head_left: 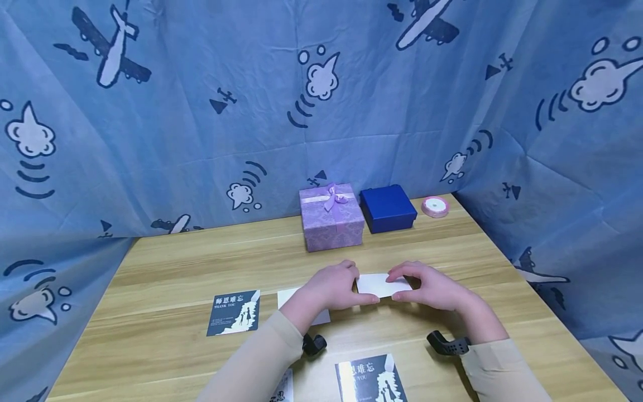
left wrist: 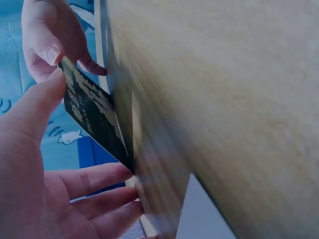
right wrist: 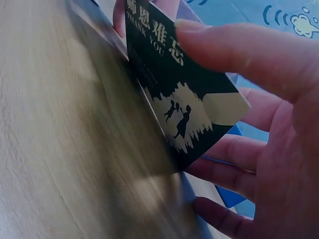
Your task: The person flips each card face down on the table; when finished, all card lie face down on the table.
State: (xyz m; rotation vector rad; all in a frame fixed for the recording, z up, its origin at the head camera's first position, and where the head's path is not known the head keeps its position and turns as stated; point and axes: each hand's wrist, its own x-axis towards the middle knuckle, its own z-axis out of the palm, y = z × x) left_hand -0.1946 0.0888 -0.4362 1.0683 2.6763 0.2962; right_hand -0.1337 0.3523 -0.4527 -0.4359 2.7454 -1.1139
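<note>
Both hands hold one greeting card (head_left: 378, 283), raised at a tilt near the tabletop, its white side showing in the head view. In the right wrist view its dark green side (right wrist: 149, 74) bears Chinese characters, THANK YOU and pale figures. My left hand (head_left: 334, 287) grips the card's left end, thumb at one edge and fingertips at the opposite one. Over at the other end, my right hand (head_left: 431, 286) pinches it, the thumb on the printed side (right wrist: 224, 47) and fingers behind. A white card (head_left: 287, 296) lies partly hidden beneath the left forearm.
A dark card (head_left: 233, 314) lies to the left, another dark card (head_left: 369, 379) at the front, beside a partly hidden card (head_left: 284, 388). Along the back stand a purple bow-topped gift box (head_left: 333, 226), a blue box (head_left: 388, 209) and a pink ribbon roll (head_left: 435, 206), before a blue curtain.
</note>
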